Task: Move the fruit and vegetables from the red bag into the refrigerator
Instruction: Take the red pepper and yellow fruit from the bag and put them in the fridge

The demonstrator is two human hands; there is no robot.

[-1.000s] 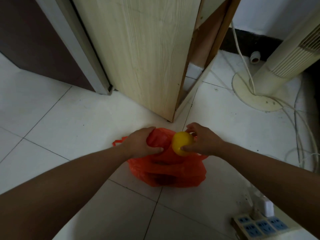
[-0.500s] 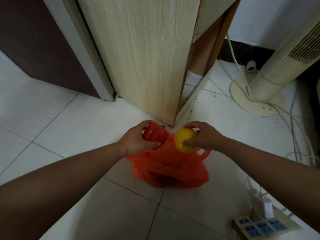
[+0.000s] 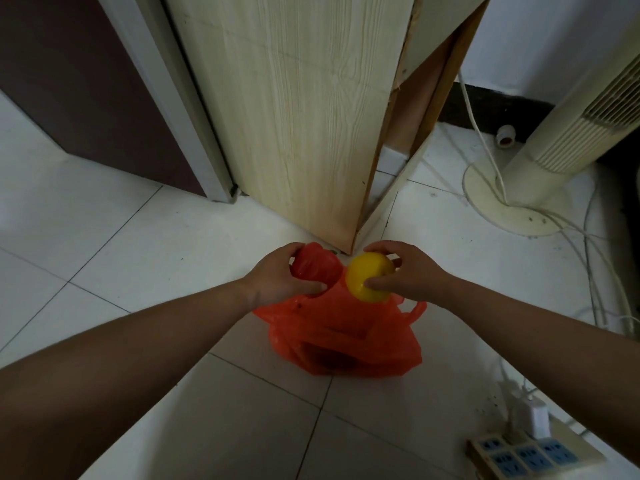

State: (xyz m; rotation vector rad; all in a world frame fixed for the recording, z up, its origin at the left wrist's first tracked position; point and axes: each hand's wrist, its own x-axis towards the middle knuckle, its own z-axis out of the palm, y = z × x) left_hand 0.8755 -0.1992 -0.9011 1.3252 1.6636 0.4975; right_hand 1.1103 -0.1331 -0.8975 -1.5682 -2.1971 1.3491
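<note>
Both hands are loaded above the red bag (image 3: 346,337) on the floor, left hand (image 3: 277,278) clutching a red vegetable (image 3: 315,266), right hand (image 3: 405,271) gripping a yellow fruit (image 3: 369,277), so the carry to the refrigerator looks next.

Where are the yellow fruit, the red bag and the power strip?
yellow fruit (image 3: 370,278), head view, middle of its rounded front.
red bag (image 3: 346,337), head view, crumpled plastic body.
power strip (image 3: 526,457), head view, its blue-socketed top face.
</note>
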